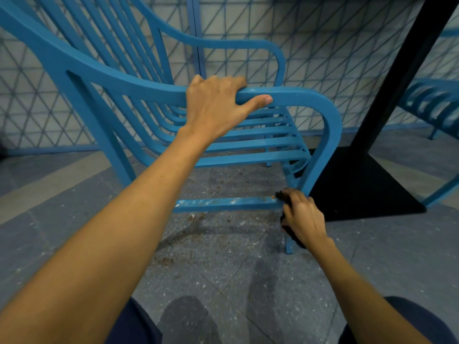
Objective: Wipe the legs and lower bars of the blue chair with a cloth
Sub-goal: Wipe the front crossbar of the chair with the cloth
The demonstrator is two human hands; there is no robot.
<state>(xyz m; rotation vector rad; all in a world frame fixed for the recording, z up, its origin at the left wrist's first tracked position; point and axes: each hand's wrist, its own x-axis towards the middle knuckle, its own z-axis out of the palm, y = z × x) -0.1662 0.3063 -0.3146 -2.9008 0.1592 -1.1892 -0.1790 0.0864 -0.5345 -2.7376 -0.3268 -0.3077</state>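
Observation:
The blue chair (260, 142) with slatted seat and back stands in front of me. My left hand (213, 105) grips its near armrest (293, 95), fingers over the top and thumb along the front. My right hand (301, 217) holds a dark cloth (285, 197) pressed against the right end of the lower bar (223, 204), where that bar meets the front leg (289, 244). The bar shows rust and white scuffs. Most of the cloth is hidden under my hand.
A black table post (397, 70) rises from a black square base (360, 187) just right of the chair. Another blue chair (437, 105) is at the far right. Blue lattice fencing (236, 23) lines the wall behind. The speckled grey floor (223, 256) has brown dirt under the chair.

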